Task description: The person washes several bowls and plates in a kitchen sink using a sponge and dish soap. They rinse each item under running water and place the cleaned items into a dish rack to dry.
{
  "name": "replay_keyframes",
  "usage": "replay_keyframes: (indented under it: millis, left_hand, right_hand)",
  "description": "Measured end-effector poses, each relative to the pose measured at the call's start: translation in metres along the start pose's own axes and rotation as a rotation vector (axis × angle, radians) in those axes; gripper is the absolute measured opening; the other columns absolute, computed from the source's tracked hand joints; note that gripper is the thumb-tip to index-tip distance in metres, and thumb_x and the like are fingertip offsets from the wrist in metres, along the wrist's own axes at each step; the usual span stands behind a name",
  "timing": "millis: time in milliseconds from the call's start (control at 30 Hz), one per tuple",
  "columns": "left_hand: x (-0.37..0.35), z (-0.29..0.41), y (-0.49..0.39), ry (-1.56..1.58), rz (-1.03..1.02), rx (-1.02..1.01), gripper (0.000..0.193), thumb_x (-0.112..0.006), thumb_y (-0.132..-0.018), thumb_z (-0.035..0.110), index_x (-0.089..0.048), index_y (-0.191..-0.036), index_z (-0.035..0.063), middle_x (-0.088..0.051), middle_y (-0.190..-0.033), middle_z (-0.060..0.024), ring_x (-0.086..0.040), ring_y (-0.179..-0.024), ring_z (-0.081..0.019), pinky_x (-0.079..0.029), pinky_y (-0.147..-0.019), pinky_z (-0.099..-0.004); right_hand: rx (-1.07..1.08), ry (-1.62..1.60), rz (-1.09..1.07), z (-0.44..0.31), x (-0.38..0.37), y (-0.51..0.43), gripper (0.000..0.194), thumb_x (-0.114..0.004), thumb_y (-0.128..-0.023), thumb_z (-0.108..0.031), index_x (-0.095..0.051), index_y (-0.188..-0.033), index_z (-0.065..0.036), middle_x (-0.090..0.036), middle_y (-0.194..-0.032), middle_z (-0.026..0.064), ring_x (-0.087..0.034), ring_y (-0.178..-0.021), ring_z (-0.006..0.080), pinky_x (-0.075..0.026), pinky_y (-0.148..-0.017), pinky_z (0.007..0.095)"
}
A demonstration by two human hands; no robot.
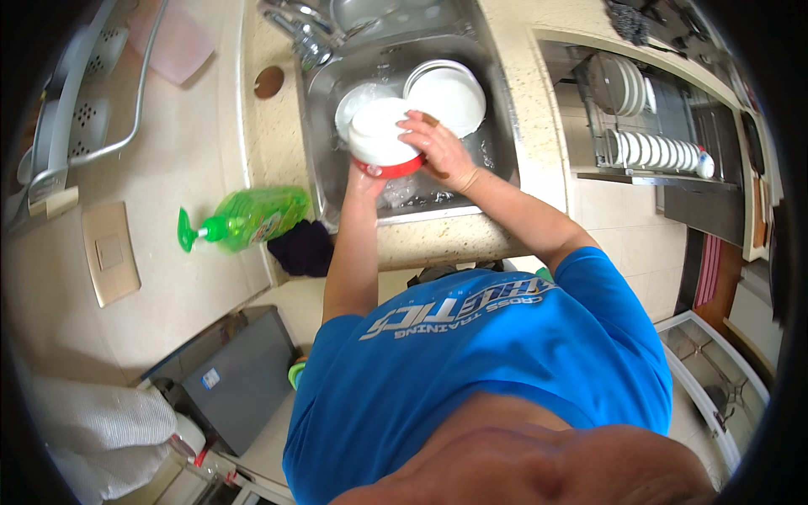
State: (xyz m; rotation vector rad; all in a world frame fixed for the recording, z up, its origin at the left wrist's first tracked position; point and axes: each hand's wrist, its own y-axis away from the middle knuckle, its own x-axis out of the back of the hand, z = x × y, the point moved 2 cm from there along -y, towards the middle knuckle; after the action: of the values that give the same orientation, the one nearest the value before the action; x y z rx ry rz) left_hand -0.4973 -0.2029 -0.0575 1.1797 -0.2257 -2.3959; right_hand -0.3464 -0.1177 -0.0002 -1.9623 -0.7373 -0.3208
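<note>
Over the near part of the steel sink basin [502, 183], I hold a white bowl with a red band [382, 142], tilted so that its base shows. My left hand [368, 184] grips it from below, its fingers mostly hidden by the bowl. My right hand [445, 154] lies against the opposite side, fingertips on the white surface. Small brown patches show at the right fingers; I cannot tell what they are. Behind the bowl, a whitish round dish [353, 101] is partly covered. White plates [448, 98] lie stacked at the basin's right. Water wets the basin floor.
A chrome faucet [309, 47] stands at the back left. Left of the sink are a green pump bottle [262, 218] and a dark cloth [303, 248]. On the right, a pulled-out rack [663, 180] holds several white plates and bowls [653, 150]. A speckled counter [435, 243] borders the sink.
</note>
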Motion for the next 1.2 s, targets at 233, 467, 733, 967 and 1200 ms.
replay_keyframes:
  millis: [233,467,733,967,1200]
  left_hand:
    - [0.011,-0.002,-0.010,-0.034,-0.036,-0.027,0.044,-0.054,-0.092,0.021,-0.043,-0.132,0.0066,-0.050,-0.129,-0.0103,-0.049,-0.119,-0.0247,-0.043,-0.099,-0.0438]
    - [-0.013,0.009,0.004,-0.049,-0.187,-0.041,0.053,-0.054,-0.090,0.013,-0.034,-0.139,0.0066,-0.041,-0.138,-0.0094,-0.038,-0.129,-0.0244,-0.034,-0.104,-0.0454]
    - [0.021,-0.007,-0.006,-0.897,0.121,0.180,0.057,-0.062,-0.087,0.029,-0.040,-0.135,0.0095,-0.055,-0.126,-0.0111,-0.056,-0.110,-0.0267,-0.046,-0.089,-0.0377]
    - [0.060,-0.047,-0.014,-2.018,-0.263,0.625,0.052,-0.073,-0.073,0.017,-0.054,-0.120,0.0047,-0.062,-0.111,-0.0153,-0.061,-0.100,-0.0261,-0.047,-0.085,-0.0335]
    - [-0.010,0.025,0.037,-0.547,0.016,-0.077,0.029,-0.061,-0.086,0.004,-0.053,-0.113,0.0014,-0.059,-0.107,-0.0071,-0.056,-0.096,-0.0180,-0.045,-0.084,-0.0287]
  right_hand:
    - [-0.149,-0.069,0.050,-0.006,0.009,-0.006,0.069,-0.070,-0.059,0.003,-0.043,-0.122,-0.007,-0.050,-0.124,0.0135,-0.049,-0.113,0.0381,-0.044,-0.094,0.0426]
    - [-1.016,-0.601,0.203,0.040,-0.006,0.034,0.060,-0.051,-0.075,-0.005,-0.034,-0.133,-0.005,-0.054,-0.116,0.0185,-0.059,-0.102,0.0266,-0.051,-0.081,0.0350]
    - [-1.472,-1.161,0.344,0.057,-0.006,0.037,0.048,-0.049,-0.085,-0.002,-0.030,-0.125,0.017,-0.051,-0.114,0.0286,-0.062,-0.094,0.0379,-0.062,-0.065,0.0427]
    - [-1.592,-1.511,0.105,0.070,-0.019,0.046,0.039,-0.048,-0.089,-0.001,-0.039,-0.124,0.016,-0.058,-0.108,0.0278,-0.064,-0.094,0.0352,-0.062,-0.061,0.0256]
    - [-1.739,-1.866,0.159,0.081,-0.020,0.066,0.035,-0.045,-0.094,-0.006,-0.043,-0.126,0.009,-0.056,-0.113,0.0273,-0.064,-0.097,0.0279,-0.060,-0.058,0.0186]
